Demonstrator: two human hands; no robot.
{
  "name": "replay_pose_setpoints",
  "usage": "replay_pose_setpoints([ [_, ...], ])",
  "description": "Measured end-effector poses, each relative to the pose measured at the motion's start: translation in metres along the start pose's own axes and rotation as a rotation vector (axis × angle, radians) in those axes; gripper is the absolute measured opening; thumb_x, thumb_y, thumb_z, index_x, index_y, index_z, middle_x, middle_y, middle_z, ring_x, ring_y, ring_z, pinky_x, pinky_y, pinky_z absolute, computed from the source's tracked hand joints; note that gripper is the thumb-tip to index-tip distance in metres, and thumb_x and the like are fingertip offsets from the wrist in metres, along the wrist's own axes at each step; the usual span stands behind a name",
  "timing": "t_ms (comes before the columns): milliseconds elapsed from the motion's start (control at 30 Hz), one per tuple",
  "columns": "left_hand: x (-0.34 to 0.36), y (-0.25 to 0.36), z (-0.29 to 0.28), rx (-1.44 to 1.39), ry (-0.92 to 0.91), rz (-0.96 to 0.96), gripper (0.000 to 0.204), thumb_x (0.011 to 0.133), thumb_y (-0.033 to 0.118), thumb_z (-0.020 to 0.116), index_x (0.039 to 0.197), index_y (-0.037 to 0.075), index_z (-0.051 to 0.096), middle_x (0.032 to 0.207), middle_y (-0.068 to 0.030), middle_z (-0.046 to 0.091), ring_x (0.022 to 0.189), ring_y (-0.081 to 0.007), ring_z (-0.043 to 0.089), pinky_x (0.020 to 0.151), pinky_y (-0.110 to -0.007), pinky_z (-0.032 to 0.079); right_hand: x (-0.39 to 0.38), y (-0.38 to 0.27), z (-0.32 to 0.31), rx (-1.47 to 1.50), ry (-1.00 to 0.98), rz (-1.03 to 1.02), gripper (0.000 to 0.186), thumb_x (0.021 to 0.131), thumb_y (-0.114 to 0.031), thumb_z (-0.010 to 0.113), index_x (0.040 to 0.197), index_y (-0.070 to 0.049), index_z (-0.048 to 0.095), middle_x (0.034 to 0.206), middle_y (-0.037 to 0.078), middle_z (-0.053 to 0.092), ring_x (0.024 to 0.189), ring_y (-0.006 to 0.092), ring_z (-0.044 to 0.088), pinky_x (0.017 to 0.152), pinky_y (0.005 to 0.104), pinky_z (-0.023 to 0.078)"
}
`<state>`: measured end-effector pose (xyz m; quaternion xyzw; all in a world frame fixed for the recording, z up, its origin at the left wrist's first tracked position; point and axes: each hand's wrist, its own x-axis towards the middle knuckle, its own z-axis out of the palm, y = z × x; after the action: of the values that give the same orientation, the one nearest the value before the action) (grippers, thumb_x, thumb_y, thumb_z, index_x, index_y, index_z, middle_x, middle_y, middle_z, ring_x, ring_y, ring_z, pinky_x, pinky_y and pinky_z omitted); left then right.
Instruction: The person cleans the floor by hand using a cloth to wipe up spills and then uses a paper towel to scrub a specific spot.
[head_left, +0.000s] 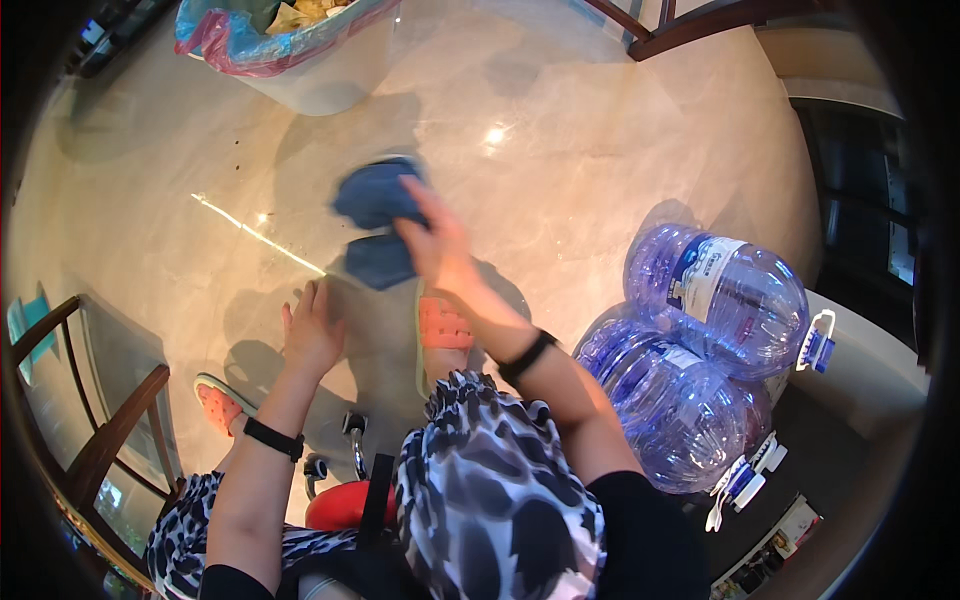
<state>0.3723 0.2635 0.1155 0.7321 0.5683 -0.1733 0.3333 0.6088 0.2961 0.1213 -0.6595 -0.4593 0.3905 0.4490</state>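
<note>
My right hand (440, 243) grips a dark blue cloth (375, 195) above the floor, slightly smeared by motion. A second flap of the same blue (380, 262) hangs just below it; I cannot tell whether it is one folded piece or two. Lower and to the left, my left hand (313, 335) is empty, its fingers apart, over the floor. Both wrists wear black bands.
Large clear bottles (735, 300) lie at the right, beside a dark mat. A lined waste bin (330, 85) stands at the far left. Wooden chairs (110, 450) flank the left side and far right. Under me is a red seat (345, 507) on casters; orange clogs (443, 323) are on my feet.
</note>
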Motion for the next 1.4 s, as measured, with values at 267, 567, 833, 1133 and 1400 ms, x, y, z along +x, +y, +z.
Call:
replay_pose_setpoints([
  [267,0.062,0.054,-0.007,-0.031,0.215,0.329,0.074,0.076,0.014,0.068,0.14,0.006,0.033,0.148,-0.0199,0.023,0.137,-0.0341,0.025,0.106,-0.051,0.026,-0.024,0.112,-0.224,-0.115,0.776,0.202,0.056,0.086,-0.009,0.057,0.137,0.003,0.037,0.138,0.022,0.041,0.127,0.0285,0.041,0.106,0.0349,0.03],
  [567,0.097,0.078,-0.024,0.213,0.089,0.333,0.086,0.071,0.017,0.074,0.143,0.008,0.029,0.151,-0.0195,0.019,0.138,-0.034,0.024,0.108,-0.046,0.027,0.074,0.182,-0.311,-0.383,0.81,0.821,0.093,0.07,-0.013,0.066,0.148,-0.008,0.015,0.146,0.021,0.031,0.133,0.0336,0.034,0.107,0.0373,0.031],
  [833,0.098,0.079,-0.018,0.291,0.09,0.323,0.09,0.068,0.023,0.077,0.143,0.009,0.029,0.15,-0.0197,0.022,0.136,-0.0331,0.028,0.108,-0.044,0.027,0.207,0.159,-0.285,-0.651,0.28,0.362,0.07,0.071,-0.01,0.053,0.14,-0.014,0.037,0.138,0.015,0.046,0.126,0.0319,0.044,0.104,0.0379,0.036],
  [1133,0.097,0.068,-0.028,0.329,0.039,0.289,0.091,0.069,0.026,0.076,0.144,0.01,0.027,0.15,-0.0192,0.022,0.136,-0.0307,0.028,0.109,-0.045,0.024,0.148,0.068,-0.084,-0.945,-0.141,-0.142,0.061,0.069,-0.005,0.061,0.125,-0.025,0.053,0.134,0.005,0.049,0.124,0.0262,0.043,0.091,0.0494,0.039],
  [1400,0.093,0.073,-0.039,0.259,-0.031,0.288,0.074,0.07,0.019,0.072,0.136,0.007,0.04,0.147,-0.0164,0.029,0.135,-0.0293,0.03,0.109,-0.047,0.024,0.04,0.044,-0.014,-0.673,-0.329,-0.146,0.052,0.069,0.0,0.057,0.119,-0.016,0.058,0.124,0.009,0.054,0.119,0.0273,0.047,0.09,0.0415,0.041],
])
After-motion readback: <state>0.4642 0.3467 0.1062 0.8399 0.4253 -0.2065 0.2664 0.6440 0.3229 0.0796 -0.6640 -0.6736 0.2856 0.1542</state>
